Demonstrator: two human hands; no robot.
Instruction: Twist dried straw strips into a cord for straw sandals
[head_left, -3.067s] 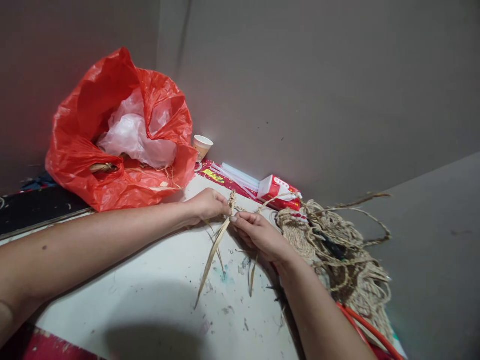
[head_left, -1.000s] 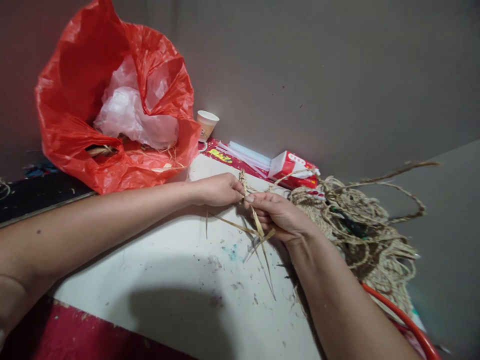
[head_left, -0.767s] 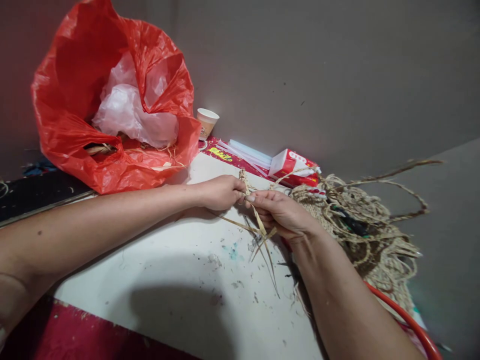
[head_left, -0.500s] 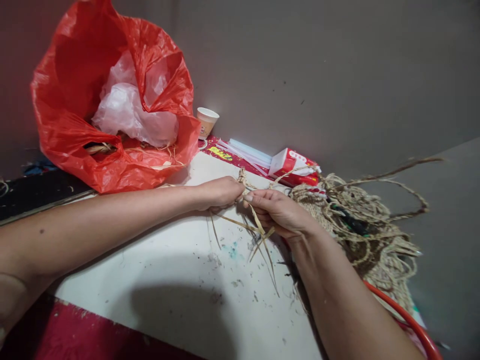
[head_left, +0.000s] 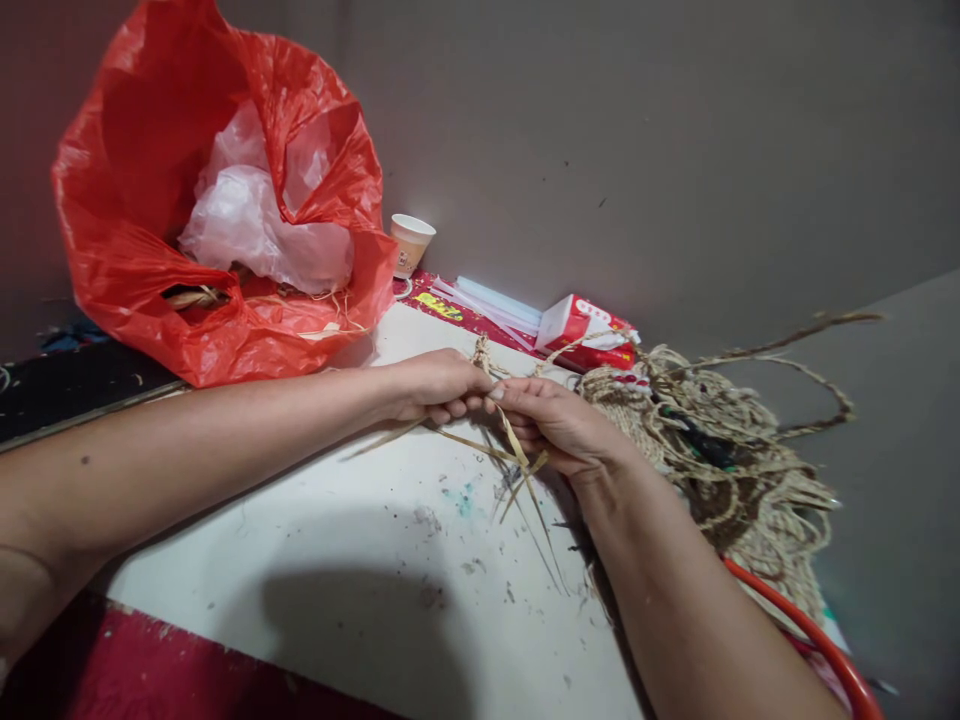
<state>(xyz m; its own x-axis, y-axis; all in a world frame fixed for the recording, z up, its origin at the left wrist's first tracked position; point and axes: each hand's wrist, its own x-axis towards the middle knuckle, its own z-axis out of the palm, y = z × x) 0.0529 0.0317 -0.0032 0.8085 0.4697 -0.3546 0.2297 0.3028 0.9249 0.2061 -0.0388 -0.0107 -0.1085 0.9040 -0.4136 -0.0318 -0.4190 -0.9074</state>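
Above the white board, my left hand is closed, its fingers pinching dry plant strips close to a small braided piece. My right hand meets it fingertip to fingertip, thumb and forefinger pinched on the same strips. Several loose tan strips hang below the hands and spread over the board; one points left from under my left hand. The exact point where the strips cross is hidden between the fingers.
A big open red plastic bag with white plastic inside stands at the left. Behind are a paper cup, pale plastic strips and a red-white packet. Coiled rope is heaped right, beside a red rim.
My left hand has turned a little, and its curled lower fingers now show. One strip that hung down below it now points left. My right hand has barely moved.
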